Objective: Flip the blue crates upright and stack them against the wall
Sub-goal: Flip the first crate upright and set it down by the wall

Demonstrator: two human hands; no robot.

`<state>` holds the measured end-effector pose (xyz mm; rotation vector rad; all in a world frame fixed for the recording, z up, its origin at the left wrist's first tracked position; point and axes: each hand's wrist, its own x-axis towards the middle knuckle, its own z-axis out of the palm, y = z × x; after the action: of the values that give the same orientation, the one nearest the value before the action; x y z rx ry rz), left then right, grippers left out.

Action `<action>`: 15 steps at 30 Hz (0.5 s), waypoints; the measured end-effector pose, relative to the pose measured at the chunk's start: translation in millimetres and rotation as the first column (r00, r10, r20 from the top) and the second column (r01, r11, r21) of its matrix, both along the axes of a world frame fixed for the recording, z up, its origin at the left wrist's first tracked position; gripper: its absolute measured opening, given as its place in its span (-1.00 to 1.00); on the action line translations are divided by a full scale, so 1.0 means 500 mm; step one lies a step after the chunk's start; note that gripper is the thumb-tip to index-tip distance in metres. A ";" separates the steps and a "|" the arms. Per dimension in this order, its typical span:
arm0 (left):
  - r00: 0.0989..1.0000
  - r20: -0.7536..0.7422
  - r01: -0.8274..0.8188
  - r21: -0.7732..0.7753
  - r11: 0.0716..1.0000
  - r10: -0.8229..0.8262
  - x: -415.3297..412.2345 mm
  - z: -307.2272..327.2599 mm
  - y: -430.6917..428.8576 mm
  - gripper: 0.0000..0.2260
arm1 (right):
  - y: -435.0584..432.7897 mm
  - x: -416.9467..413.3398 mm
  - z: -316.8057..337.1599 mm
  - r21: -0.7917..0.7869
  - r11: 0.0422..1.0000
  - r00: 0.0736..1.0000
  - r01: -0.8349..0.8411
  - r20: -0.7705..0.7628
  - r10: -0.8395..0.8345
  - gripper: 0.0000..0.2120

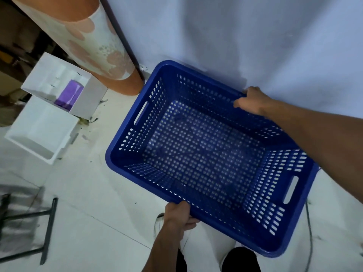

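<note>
One blue perforated plastic crate [198, 152] is seen with its open side facing up, so the flip is judged done for this crate. It is held by its two long rims, its far rim close to the pale bluish-white wall [235, 32] and apparently just beside or touching it. Whether its base rests on the pale tiled floor [88, 203] or hangs slightly above it cannot be told; the crate looks somewhat tilted, and floor shows through the holes in the base.

The left hand [177, 215] is closed over the near long rim, fingers wrapped under the edge and thumb on top. The right hand [250, 101] is closed over the far long rim next to the wall, fingers curled over the edge. Each grip is therefore shut on the crate and holds nothing else.

No other blue crate is in view, and none is seen beneath this one, so it is judged to be the bottom of the stack or the first one placed. What is left, as far as can be judged: this crate set squarely against the wall and released, then any further crates turned upright and stacked on it.

To the left, two white foam boxes [45, 132] lie on the floor, one holding a purple block [68, 95], beside an orange and white patterned column [102, 48].
</note>
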<state>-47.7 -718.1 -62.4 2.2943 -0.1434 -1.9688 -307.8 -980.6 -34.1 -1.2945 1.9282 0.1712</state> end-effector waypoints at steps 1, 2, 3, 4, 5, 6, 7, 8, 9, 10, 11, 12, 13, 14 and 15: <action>1.000 0.000 0.001 0.001 1.000 -0.001 -0.001 0.000 -0.001 -0.86 | 0.002 -0.002 -0.002 0.014 1.000 1.000 0.019 0.003 -0.019 -0.21; 1.000 0.007 0.000 0.001 1.000 0.000 -0.001 0.001 -0.001 -0.86 | 0.006 -0.001 -0.002 0.019 1.000 1.000 0.023 0.004 -0.024 -0.20; 1.000 0.014 0.001 -0.001 1.000 -0.001 -0.002 0.003 -0.001 -0.87 | 0.012 0.001 0.000 0.006 1.000 1.000 0.013 0.000 -0.013 -0.21; 1.000 0.015 0.006 -0.004 1.000 -0.006 -0.002 0.004 -0.001 -0.87 | 0.020 0.004 0.003 -0.030 1.000 1.000 -0.011 -0.011 0.010 -0.23; 1.000 0.009 0.012 -0.001 1.000 -0.012 -0.001 0.007 0.000 -0.88 | 0.033 0.007 0.009 -0.074 0.996 0.999 -0.046 -0.029 0.044 -0.24; 1.000 -0.002 0.023 0.007 1.000 -0.023 0.001 0.007 -0.001 -0.87 | 0.051 0.011 0.015 -0.115 0.989 0.995 -0.090 -0.046 0.086 -0.25; 0.999 -0.011 0.049 0.015 0.999 -0.049 0.005 0.008 -0.003 -0.87 | 0.073 0.016 0.022 -0.146 0.980 0.990 -0.136 -0.056 0.129 -0.24; 0.995 -0.005 0.100 0.023 0.995 -0.100 0.010 0.010 -0.005 -0.85 | 0.099 0.021 0.027 -0.163 0.970 0.983 -0.180 -0.057 0.172 -0.23; 0.985 0.016 0.172 0.028 0.985 -0.173 0.016 0.012 -0.007 -0.81 | 0.125 0.029 0.033 -0.167 0.961 0.976 -0.218 -0.051 0.213 -0.23; 0.957 0.065 0.282 0.026 0.959 -0.283 0.023 0.016 -0.008 -0.74 | 0.154 0.035 0.038 -0.158 0.957 0.970 -0.245 -0.040 0.241 -0.24; 0.897 0.145 0.420 0.021 0.907 -0.418 0.030 0.021 -0.011 -0.68 | 0.185 0.041 0.045 -0.136 0.956 0.966 -0.260 -0.024 0.259 -0.25; 0.791 0.246 0.573 0.024 0.819 -0.560 0.039 0.027 -0.013 -0.62 | 0.215 0.045 0.052 -0.101 0.960 0.965 -0.260 0.001 0.262 -0.27; 0.657 0.344 0.704 0.039 0.709 -0.671 0.046 0.034 -0.016 -0.57 | 0.246 0.050 0.061 -0.062 0.966 0.967 -0.253 0.024 0.255 -0.28; 0.526 0.423 0.798 0.057 0.601 -0.738 0.050 0.040 -0.021 -0.54 | 0.275 0.053 0.069 -0.024 0.968 0.967 -0.249 0.041 0.250 -0.29; 0.401 0.483 0.869 0.070 0.490 -0.778 0.054 0.049 -0.026 -0.53 | 0.305 0.056 0.079 0.015 0.968 0.967 -0.251 0.054 0.249 -0.28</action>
<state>-20.6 -730.9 -37.7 2.7428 -1.7909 -1.4145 -279.9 -828.1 5.2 -1.5110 1.7106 0.2816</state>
